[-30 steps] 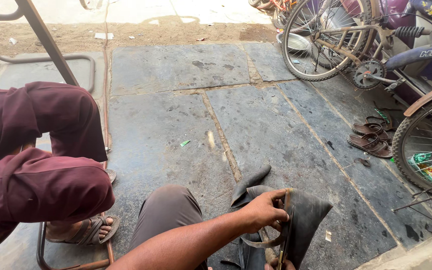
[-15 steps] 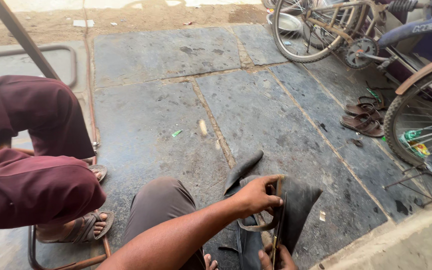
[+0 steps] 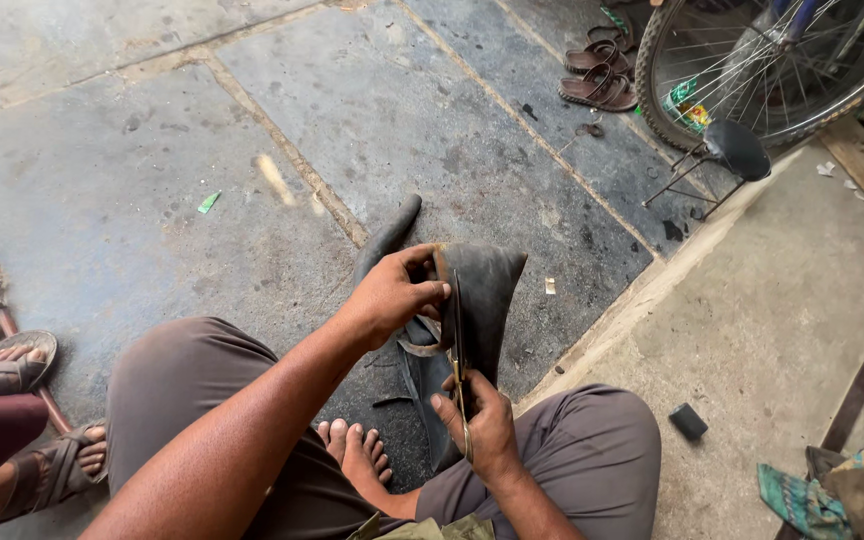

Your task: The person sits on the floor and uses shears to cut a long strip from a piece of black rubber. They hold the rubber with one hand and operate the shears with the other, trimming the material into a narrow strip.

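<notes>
Left hand: I see my left hand (image 3: 392,295) closed on the top edge of a black rubber tube (image 3: 477,300), thumb and fingers pinching the fold.
Right hand: my right hand (image 3: 482,420) is wrapped around the handles of a pair of scissors (image 3: 458,350), fingers curled shut.
Tube position: it sits between my knees, above my bare foot (image 3: 352,450), held up off the stone floor (image 3: 152,180).
Tube direction: its long axis runs from near my foot up and away from me; a loose end (image 3: 387,235) lies on the floor pointing toward the upper right.
Scissors direction: the blades stand nearly upright, tips pointing away from me, lying against the rubber just beside my left fingers.
Nearby: a bicycle wheel (image 3: 772,70) and brown sandals (image 3: 597,75) are well apart at the upper right; another person's sandalled feet (image 3: 22,420) are at the left edge.
</notes>
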